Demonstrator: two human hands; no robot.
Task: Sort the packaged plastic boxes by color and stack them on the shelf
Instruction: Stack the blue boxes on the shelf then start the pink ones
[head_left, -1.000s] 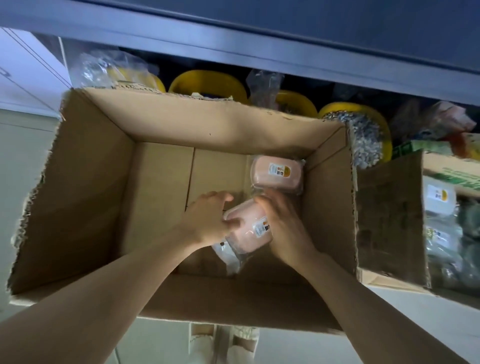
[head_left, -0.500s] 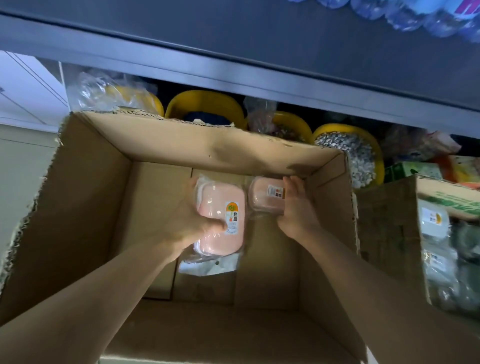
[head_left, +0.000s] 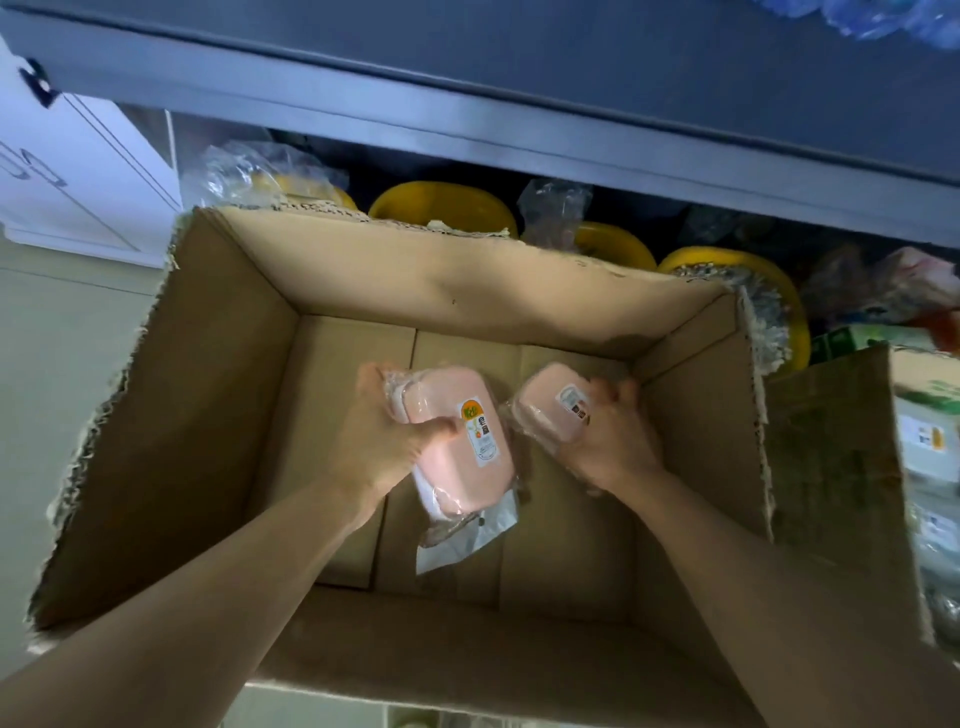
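Observation:
Inside a large open cardboard carton (head_left: 208, 415), my left hand (head_left: 379, 447) grips a pink plastic box (head_left: 457, 447) sealed in clear wrap with a label on top. To its right, my right hand (head_left: 608, 441) holds a second, smaller-looking pink wrapped box (head_left: 545, 410). Both boxes are held above the carton's floor, a little apart from each other. The dark shelf edge (head_left: 467, 124) runs across the top of the view.
Yellow tubs (head_left: 441, 200) and plastic-wrapped goods sit on the low shelf behind the carton. A second carton (head_left: 831, 467) at the right holds more wrapped, labelled boxes (head_left: 930, 441). A white cabinet (head_left: 78, 171) stands at far left.
My left hand has lifted the first pink box off the carton floor. My right hand moved to the second box at the back right, took hold of it and raised it.

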